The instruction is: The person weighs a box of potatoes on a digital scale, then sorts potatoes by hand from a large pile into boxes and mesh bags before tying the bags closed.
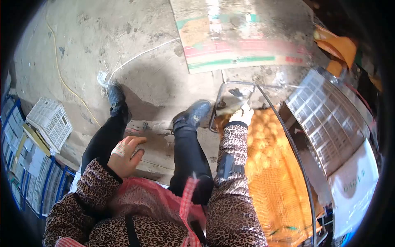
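My left hand [125,155] hangs over my lap, above the pink checked apron [142,197]. Its fingers are loosely curved, thumb apart from them, with nothing in between. On the other side, my right arm reaches forward, and my right hand [242,116] is at the far end of an orange mesh bag [275,173] filled with rounded pale lumps. Glare and blur hide how its fingers are set; I cannot tell whether they hold the bag. Around the bag runs a dark metal frame [284,127], its far end just beyond that hand.
A flattened cardboard sheet [247,45] lies on the dirty floor ahead. Plastic crates [312,111] and a white sack [354,187] stand at right. At left are a white crate [49,123] and stacked blue-edged crates [39,185]. A yellow cable [61,78] crosses the floor.
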A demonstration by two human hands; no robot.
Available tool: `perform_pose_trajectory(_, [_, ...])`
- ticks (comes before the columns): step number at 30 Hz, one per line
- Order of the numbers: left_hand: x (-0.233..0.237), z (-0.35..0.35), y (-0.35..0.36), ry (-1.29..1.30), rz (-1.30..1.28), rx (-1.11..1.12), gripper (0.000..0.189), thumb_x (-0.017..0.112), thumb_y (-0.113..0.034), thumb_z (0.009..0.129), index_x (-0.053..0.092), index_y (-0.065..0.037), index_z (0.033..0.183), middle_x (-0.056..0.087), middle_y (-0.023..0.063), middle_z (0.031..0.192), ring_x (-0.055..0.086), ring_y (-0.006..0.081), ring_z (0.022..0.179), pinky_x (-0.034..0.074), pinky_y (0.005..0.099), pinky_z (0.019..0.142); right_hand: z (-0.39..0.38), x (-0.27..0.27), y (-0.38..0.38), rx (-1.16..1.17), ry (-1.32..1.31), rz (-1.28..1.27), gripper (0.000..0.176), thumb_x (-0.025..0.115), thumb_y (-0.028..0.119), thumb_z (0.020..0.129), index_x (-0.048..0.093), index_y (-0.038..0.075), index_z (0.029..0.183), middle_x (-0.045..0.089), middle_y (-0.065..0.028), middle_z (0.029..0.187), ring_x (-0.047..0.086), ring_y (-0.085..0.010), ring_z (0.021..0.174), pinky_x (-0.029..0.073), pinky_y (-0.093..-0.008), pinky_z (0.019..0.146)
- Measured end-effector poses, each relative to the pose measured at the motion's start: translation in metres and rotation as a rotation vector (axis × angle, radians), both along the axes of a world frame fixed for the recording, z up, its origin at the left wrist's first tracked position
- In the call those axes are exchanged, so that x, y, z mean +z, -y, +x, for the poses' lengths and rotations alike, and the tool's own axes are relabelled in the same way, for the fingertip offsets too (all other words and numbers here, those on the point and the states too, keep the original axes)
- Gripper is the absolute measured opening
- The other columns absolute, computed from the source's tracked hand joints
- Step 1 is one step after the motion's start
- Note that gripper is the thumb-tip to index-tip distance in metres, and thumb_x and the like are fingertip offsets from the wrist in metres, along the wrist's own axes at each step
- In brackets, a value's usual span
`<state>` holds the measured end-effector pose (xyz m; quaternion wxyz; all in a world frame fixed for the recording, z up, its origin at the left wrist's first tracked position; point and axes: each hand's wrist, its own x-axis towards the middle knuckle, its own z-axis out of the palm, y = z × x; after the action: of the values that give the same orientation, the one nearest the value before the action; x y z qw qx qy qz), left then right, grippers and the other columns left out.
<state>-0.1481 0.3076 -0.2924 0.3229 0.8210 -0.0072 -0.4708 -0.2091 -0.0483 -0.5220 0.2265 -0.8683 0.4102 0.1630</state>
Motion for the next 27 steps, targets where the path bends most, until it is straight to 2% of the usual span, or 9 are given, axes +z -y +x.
perform_pose_trajectory(3, [-0.001, -0.013, -0.013, -0.137, -0.039, 0.048, 0.038, 0.058, -0.013, 0.085, 0.051, -0.001, 0.121, 0.058, 0.0131, 0.11, 0.058, 0.0282, 0.1, 0.047, 0.0364, 0.089, 0.051, 0.109, -0.037, -0.105, 0.483, 0.191, 0.018, 0.051, 0.007, 0.085, 0.056, -0.001, 0.101, 0.054, -0.0181, 0.097, 0.054, -0.0304, 0.092, 0.045, -0.0369, 0.082])
perform_pose_trajectory(6, [0.021, -0.014, -0.018, -0.683, -0.21, 0.732, 0.05, 0.06, -0.028, 0.089, 0.043, -0.004, 0.129, 0.053, 0.0131, 0.12, 0.056, 0.0294, 0.106, 0.045, 0.0397, 0.091, 0.069, 0.234, -0.091, -0.514, 0.312, 0.658, 0.009, 0.052, 0.01, 0.087, 0.05, 0.004, 0.093, 0.053, -0.0099, 0.083, 0.054, -0.0189, 0.075, 0.047, -0.0322, 0.065])
perform_pose_trajectory(8, [0.063, -0.001, -0.011, -0.899, -0.41, 1.01, 0.07, 0.058, -0.051, 0.085, 0.035, -0.01, 0.136, 0.045, 0.0163, 0.13, 0.051, 0.0314, 0.112, 0.043, 0.0469, 0.093, 0.05, 0.289, -0.135, -1.254, 0.777, 1.217, 0.006, 0.055, 0.009, 0.085, 0.05, 0.007, 0.084, 0.056, -0.0049, 0.083, 0.056, -0.0158, 0.077, 0.048, -0.0309, 0.065])
perform_pose_trajectory(10, [0.129, 0.032, 0.004, -1.074, -0.576, 1.186, 0.074, 0.055, -0.059, 0.082, 0.035, -0.012, 0.137, 0.042, 0.0173, 0.132, 0.048, 0.0321, 0.116, 0.042, 0.0497, 0.094, 0.03, 0.356, -0.154, -0.056, 0.61, 0.587, 0.01, 0.058, -0.001, 0.08, 0.054, 0.006, 0.087, 0.058, -0.009, 0.084, 0.059, -0.0196, 0.08, 0.049, -0.0319, 0.073])
perform_pose_trajectory(13, [0.203, 0.05, -0.003, -1.251, -0.754, 1.105, 0.047, 0.056, -0.048, 0.085, 0.053, -0.012, 0.114, 0.056, 0.0109, 0.094, 0.053, 0.03, 0.092, 0.043, 0.0526, 0.089, -0.02, 0.454, -0.2, 0.075, 0.887, 0.79, 0.027, 0.056, -0.009, 0.065, 0.056, 0.002, 0.09, 0.057, -0.0137, 0.091, 0.059, -0.0283, 0.086, 0.048, -0.0327, 0.078])
perform_pose_trajectory(17, [0.265, 0.047, -0.001, -1.192, -0.479, 0.938, 0.018, 0.057, -0.013, 0.081, 0.057, -0.012, 0.099, 0.057, 0.0137, 0.082, 0.056, 0.0331, 0.078, 0.045, 0.0601, 0.08, -0.076, 0.528, -0.247, 0.121, 1.01, 0.807, 0.028, 0.062, 0.024, 0.078, 0.051, 0.004, 0.093, 0.052, -0.0128, 0.095, 0.055, -0.0298, 0.089, 0.045, -0.0366, 0.079])
perform_pose_trajectory(20, [0.309, 0.038, 0.011, -1.02, -0.55, 0.585, 0.042, 0.05, 0.002, 0.073, 0.05, -0.014, 0.112, 0.058, 0.0115, 0.085, 0.06, 0.032, 0.072, 0.051, 0.058, 0.072, -0.11, 0.571, -0.273, 0.023, 1.006, 0.666, 0.023, 0.062, 0.01, 0.077, 0.052, 0.005, 0.098, 0.053, -0.011, 0.098, 0.054, -0.0244, 0.091, 0.045, -0.0337, 0.08])
perform_pose_trajectory(22, [0.351, 0.017, 0.026, -0.751, -0.546, 0.529, 0.063, 0.043, 0.008, 0.064, 0.044, -0.013, 0.123, 0.057, 0.0103, 0.108, 0.06, 0.0297, 0.091, 0.054, 0.0496, 0.075, -0.143, 0.598, -0.275, -0.283, 0.634, 1.025, 0.036, 0.064, 0.005, 0.075, 0.051, 0.004, 0.108, 0.054, -0.0102, 0.106, 0.055, -0.0204, 0.098, 0.046, -0.0328, 0.083])
perform_pose_trajectory(27, [0.409, -0.04, 0.062, 0.009, -0.838, 0.123, 0.087, 0.035, 0.015, 0.062, 0.025, -0.014, 0.144, 0.05, 0.0067, 0.119, 0.052, 0.0146, 0.094, 0.045, 0.0228, 0.08, -0.194, 0.664, -0.219, -0.739, 1.003, 1.093, 0.079, 0.071, 0.021, 0.078, 0.025, 0.007, 0.141, 0.04, -0.017, 0.135, 0.048, -0.0282, 0.117, 0.044, -0.0397, 0.094])
